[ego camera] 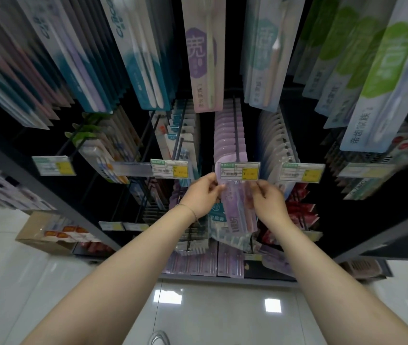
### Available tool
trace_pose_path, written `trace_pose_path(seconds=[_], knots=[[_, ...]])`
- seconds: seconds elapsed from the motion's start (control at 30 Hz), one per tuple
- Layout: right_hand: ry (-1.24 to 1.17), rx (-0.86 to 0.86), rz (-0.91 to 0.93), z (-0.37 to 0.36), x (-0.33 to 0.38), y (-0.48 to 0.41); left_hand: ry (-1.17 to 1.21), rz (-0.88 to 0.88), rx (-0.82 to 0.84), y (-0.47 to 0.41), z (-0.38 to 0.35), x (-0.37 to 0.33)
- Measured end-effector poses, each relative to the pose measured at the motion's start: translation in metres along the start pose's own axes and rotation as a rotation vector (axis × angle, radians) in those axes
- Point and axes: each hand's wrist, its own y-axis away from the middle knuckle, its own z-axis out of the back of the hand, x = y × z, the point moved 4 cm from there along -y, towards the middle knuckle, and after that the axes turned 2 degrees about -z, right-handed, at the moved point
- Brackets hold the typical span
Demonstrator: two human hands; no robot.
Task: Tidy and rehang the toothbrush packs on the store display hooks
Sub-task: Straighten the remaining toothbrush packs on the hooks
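Two hands are holding a purple pack (239, 212) below a hook (235, 130).
At frame centre, the left hand (203, 192) and right hand (270, 197) are each pinching the pack's top edge, fingers curled, just under a price tag (239, 171); more packs (224, 131) are hanging on the hook above.

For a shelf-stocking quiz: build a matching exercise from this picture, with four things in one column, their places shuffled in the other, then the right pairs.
Things
1. Lilac plastic toothbrush pack
2. Brown cardboard box
3. Red glossy packs
4. Middle white price tag with a yellow patch

Places
A. On the white tiled floor, far left
B. At the tip of the dark centre hook, just above the hands
C. Pinched at its top between left hand and right hand
D. Hanging low, right of the right hand

Pairs: 1-C, 2-A, 3-D, 4-B
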Motion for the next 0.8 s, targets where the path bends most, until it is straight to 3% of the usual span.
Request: trace_pose_path(seconds=[0.17, 0.3, 0.5, 0.63, 0.8], knots=[[0.028, -0.03, -0.025, -0.008, -0.005, 0.002, -0.213, 0.017, -0.025, 0.003, 0.007, 0.005], [0.228, 0.001, -0.062, -0.014, -0.015, 0.009, -0.3, 0.055, -0.019, 0.009, 0.017, 0.015], [0.715, 0.136, 0.198, -0.049, 0.01, 0.025, -0.474, 0.068, 0.022, 0.021, 0.037, 0.036], [0.875, 0.156, 0.393, -0.079, 0.038, 0.033, -0.632, 0.069, 0.022, 0.032, 0.056, 0.049], [0.968, 0.189, 0.486, -0.117, 0.058, 0.035, -0.788, 0.077, 0.019, 0.046, 0.088, 0.076]])
